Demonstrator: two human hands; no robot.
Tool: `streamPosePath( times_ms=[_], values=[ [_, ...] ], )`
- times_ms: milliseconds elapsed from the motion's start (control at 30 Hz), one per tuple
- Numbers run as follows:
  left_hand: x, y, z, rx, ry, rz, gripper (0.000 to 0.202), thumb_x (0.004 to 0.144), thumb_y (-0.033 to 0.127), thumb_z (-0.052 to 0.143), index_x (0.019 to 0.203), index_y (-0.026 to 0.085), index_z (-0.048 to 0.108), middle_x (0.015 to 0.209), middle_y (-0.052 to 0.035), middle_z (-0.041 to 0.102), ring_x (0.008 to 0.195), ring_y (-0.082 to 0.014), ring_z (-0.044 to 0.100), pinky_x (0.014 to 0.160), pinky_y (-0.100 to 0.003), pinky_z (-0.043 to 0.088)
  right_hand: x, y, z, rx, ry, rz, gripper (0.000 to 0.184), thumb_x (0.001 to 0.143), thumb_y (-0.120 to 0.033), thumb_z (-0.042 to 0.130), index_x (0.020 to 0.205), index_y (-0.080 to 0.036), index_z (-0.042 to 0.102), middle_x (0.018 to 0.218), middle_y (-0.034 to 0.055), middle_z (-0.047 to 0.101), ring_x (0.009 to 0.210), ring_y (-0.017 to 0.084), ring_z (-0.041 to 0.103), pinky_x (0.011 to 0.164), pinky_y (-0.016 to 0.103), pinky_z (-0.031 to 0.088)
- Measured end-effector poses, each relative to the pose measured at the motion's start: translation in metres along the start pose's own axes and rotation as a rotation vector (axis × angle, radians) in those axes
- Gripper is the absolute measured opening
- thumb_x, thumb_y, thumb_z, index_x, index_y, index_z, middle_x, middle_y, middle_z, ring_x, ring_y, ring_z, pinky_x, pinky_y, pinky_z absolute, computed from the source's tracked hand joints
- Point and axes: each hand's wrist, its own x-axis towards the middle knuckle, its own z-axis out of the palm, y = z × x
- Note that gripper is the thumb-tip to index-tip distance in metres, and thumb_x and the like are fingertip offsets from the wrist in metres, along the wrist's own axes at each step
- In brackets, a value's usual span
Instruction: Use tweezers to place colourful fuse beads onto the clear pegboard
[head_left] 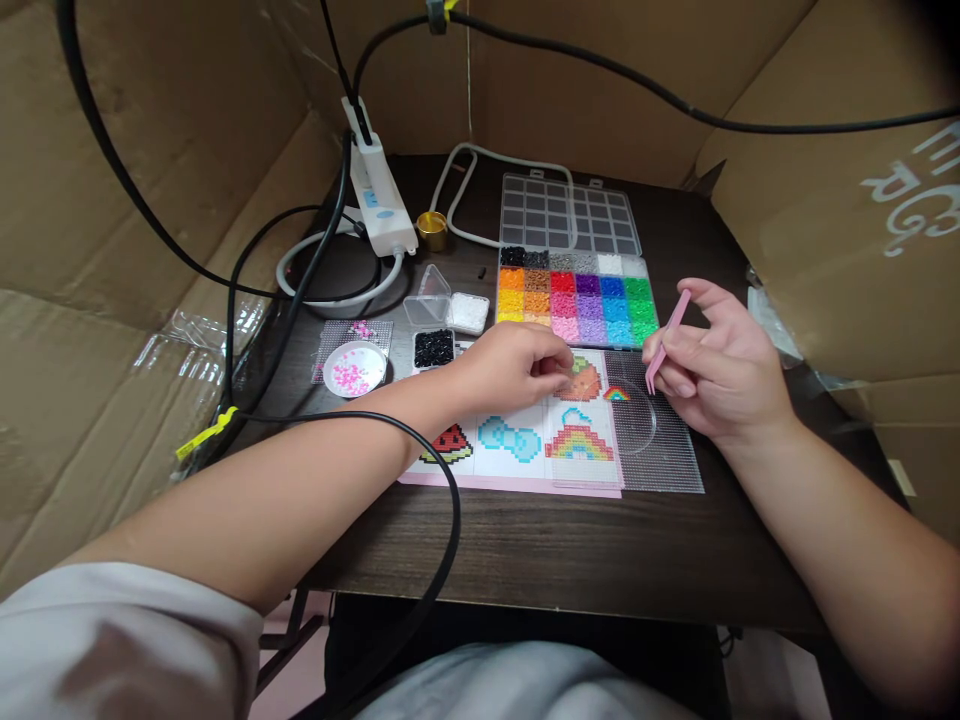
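Observation:
Pink tweezers are held in my right hand, tips pointing down above a clear pegboard. A small rainbow bead piece lies on this board, left of the tweezers. My left hand is over the pattern sheet, fingers curled together; anything inside them is too small or hidden to make out. Printed on the sheet are a watermelon, a blue bow and a rainbow. Behind the hands stands an open bead box with many colours in compartments.
Left of the sheet are a box of black beads, a box of white beads and a white dish of pink beads. A power strip stands behind. A black cable loops across my left forearm. Cardboard walls surround the table.

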Motion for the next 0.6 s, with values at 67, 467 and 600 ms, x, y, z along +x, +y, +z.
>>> streamPosePath(
  times_ms=[67, 467, 600],
  values=[
    [0.0, 0.0, 0.0002, 0.001, 0.002, -0.002, 0.007, 0.08, 0.021, 0.064, 0.082, 0.018, 0.07, 0.076, -0.0005, 0.068, 0.069, -0.0108, 0.057, 0.068, -0.026, 0.043, 0.0007, 0.0007, -0.0012, -0.009, -0.011, -0.001, 0.05, 0.073, -0.029, 0.079, 0.113, -0.037, 0.052, 0.068, -0.0025, 0.067, 0.033, 0.009, 0.033, 0.033, 0.027, 0.018],
    [0.0002, -0.0006, 0.0003, -0.002, 0.002, -0.001, 0.008, 0.08, 0.02, 0.064, 0.082, 0.018, 0.071, 0.077, -0.0009, 0.068, 0.069, -0.0107, 0.056, 0.067, -0.026, 0.042, 0.002, 0.0023, -0.0034, 0.015, -0.026, -0.012, 0.049, 0.075, -0.029, 0.077, 0.116, -0.037, 0.052, 0.07, -0.0018, 0.069, 0.033, 0.008, 0.034, 0.031, 0.025, 0.019],
    [0.0002, -0.0015, 0.0002, -0.001, 0.001, 0.013, 0.007, 0.08, 0.019, 0.064, 0.083, 0.018, 0.071, 0.078, -0.0012, 0.068, 0.07, -0.0108, 0.057, 0.069, -0.026, 0.042, 0.0029, 0.0005, -0.0031, 0.003, -0.033, -0.014, 0.046, 0.075, -0.03, 0.077, 0.114, -0.032, 0.052, 0.07, -0.0011, 0.069, 0.033, 0.008, 0.035, 0.033, 0.026, 0.021]
  ],
)
